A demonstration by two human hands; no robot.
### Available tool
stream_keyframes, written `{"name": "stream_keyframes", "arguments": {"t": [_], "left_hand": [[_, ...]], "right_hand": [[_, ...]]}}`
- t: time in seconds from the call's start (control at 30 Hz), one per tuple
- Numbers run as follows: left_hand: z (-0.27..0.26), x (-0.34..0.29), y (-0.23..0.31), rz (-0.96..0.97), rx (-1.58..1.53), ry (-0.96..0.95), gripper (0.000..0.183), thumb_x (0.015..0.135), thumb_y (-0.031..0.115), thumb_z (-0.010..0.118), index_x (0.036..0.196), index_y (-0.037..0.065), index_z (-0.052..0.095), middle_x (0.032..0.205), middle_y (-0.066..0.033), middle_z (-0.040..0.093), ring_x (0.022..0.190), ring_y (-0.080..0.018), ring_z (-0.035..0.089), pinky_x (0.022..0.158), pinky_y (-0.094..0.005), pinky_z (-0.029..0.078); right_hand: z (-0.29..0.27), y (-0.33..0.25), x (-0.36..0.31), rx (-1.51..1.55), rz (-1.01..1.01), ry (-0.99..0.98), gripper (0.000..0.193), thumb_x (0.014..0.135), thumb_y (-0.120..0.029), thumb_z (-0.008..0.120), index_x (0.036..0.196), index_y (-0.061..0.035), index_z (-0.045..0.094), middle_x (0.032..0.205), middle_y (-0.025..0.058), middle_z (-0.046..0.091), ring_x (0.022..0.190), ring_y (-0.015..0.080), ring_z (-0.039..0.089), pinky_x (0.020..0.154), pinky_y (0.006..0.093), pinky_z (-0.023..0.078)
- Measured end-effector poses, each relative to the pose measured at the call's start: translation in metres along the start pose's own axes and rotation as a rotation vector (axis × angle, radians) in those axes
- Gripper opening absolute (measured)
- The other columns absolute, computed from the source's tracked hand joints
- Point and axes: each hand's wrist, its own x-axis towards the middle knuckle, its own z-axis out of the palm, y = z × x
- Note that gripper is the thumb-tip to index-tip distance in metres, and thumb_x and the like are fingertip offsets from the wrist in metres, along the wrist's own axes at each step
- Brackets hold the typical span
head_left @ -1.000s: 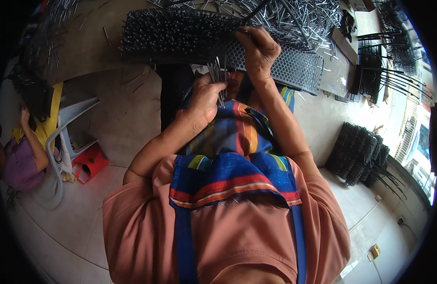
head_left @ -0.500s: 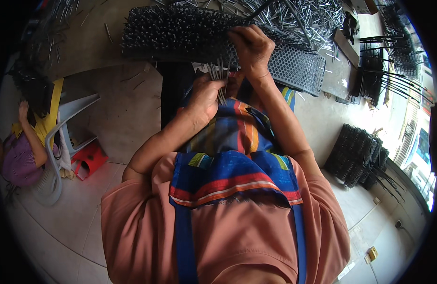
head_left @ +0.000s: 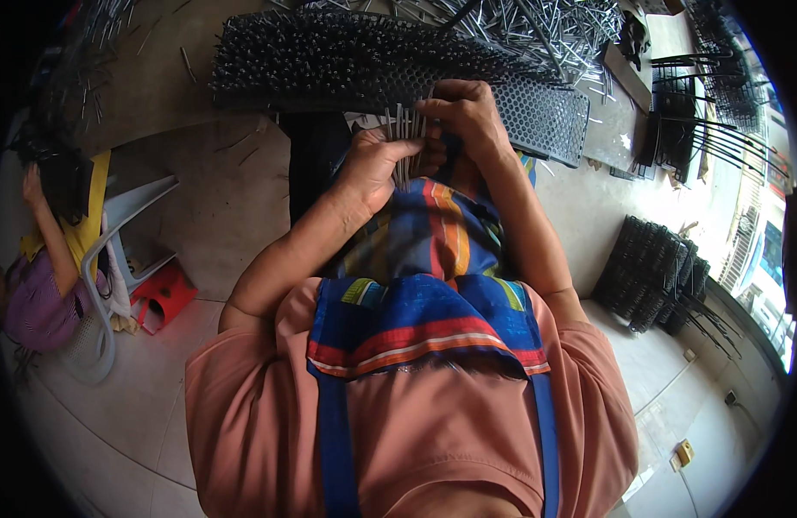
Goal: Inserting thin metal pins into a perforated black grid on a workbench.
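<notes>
A fanned bundle of thin metal rods (head_left: 398,129) stands upright in my left hand (head_left: 370,168), thumb pressed across it. My right hand (head_left: 472,119) is at the upper right of the bundle, thumb and forefinger pinched at a rod's end; its other fingers are curled and partly hidden. Just beyond both hands lies a long black tray with round holes (head_left: 545,121). Dark-tipped rods (head_left: 303,65) stand packed over its left and middle parts, while bare holes show at its right end.
Loose silvery rods (head_left: 580,34) lie heaped behind the tray. Stacked black racks (head_left: 649,276) stand on the floor at right. To the left, another person (head_left: 49,285) sits on a grey plastic chair (head_left: 101,293), beside a red container (head_left: 167,298).
My right hand has come down and back from above the tray to the rod bundle. The left hand still grips the bundle in nearly the same place.
</notes>
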Motion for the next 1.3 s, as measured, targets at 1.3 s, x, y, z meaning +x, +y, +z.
{"name": "stream_keyframes", "arguments": {"t": [1.3], "left_hand": [[0.006,0.002,0.005,-0.014,0.087,-0.012,0.013,0.092,0.006,0.057,0.099,0.0,0.067,0.086,-0.0129,0.071,0.068,-0.0202,0.069,0.059,-0.0306,0.058]], "right_hand": [[-0.006,0.003,-0.007,-0.077,-0.093,0.081,0.011,0.079,-0.01,0.071,0.08,0.0009,0.07,0.07,0.0037,0.064,0.065,0.0073,0.056,0.06,0.0247,0.045]]}}
